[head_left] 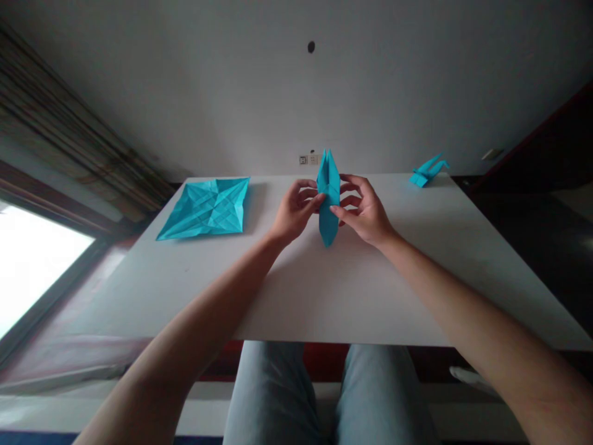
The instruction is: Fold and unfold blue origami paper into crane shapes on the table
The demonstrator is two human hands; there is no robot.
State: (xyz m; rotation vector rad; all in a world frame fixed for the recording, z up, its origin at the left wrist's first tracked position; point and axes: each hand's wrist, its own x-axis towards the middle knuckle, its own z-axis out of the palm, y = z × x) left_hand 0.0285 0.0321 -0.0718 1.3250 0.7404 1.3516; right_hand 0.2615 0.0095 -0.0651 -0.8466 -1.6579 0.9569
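Note:
A narrow folded blue paper (328, 213) is held up over the middle of the white table, its two split points upward and one broad point downward. My left hand (299, 207) grips its left edge, with the thumb across the front and the fingers curled at the side and behind. On the right edge, my right hand (364, 210) pinches it, thumb on the front face and fingers partly behind.
A creased blue paper sheet (210, 207) lies on the white table (343, 309) at the back left. At the back right stands a blue paper crane (428, 171). Behind the table is a wall with sockets (308, 159); a curtain (69, 117) hangs at left.

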